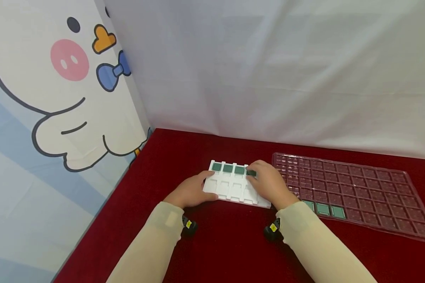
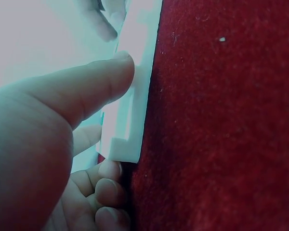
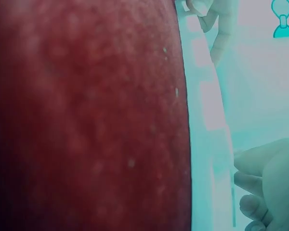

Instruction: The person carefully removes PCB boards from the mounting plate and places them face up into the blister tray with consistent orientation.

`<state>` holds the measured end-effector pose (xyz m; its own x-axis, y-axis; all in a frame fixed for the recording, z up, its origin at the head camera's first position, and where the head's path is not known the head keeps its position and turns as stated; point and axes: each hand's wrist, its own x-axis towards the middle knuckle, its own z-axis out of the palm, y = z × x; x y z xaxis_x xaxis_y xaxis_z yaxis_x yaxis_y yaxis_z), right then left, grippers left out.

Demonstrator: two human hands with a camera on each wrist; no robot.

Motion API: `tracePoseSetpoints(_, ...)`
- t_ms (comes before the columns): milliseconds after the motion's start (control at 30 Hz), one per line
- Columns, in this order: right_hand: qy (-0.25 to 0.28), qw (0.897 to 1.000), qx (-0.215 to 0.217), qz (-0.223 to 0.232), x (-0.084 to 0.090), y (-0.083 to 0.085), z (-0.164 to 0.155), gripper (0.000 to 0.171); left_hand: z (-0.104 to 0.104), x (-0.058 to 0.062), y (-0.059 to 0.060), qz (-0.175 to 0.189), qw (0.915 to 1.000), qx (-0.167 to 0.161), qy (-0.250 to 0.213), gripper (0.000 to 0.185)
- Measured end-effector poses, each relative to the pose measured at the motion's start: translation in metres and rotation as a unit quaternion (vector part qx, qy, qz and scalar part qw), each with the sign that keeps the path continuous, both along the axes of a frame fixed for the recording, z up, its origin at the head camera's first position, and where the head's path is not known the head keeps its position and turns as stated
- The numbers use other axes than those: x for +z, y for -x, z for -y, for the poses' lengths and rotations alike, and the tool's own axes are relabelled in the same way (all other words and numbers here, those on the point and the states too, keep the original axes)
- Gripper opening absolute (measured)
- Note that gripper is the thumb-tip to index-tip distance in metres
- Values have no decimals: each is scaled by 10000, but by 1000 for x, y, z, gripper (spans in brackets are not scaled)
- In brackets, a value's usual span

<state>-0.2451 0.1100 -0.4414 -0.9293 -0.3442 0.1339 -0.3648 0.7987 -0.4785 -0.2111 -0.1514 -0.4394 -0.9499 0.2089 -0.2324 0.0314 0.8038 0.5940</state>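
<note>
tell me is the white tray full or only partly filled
Partly filled: the white tray has green chips along its far row only; the nearer pockets are empty.

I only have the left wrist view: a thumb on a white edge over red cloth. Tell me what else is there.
Observer: The head view shows a white tray with three green chips seated in its far row.
Operator: Report the other hand.
Observer: The right hand rests on the tray's right side, pinching a fourth green chip at that row.
Operator: Say where spares are.
Observer: A clear blister sheet to the right holds three more green chips at its near edge.
</note>
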Motion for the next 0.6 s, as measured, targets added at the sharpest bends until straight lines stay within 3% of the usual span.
tracePoseSetpoints(600, 119, 9992, -274, 276, 0, 4, -2, 30, -1, 3, -1, 25, 10000, 35, 24, 83)
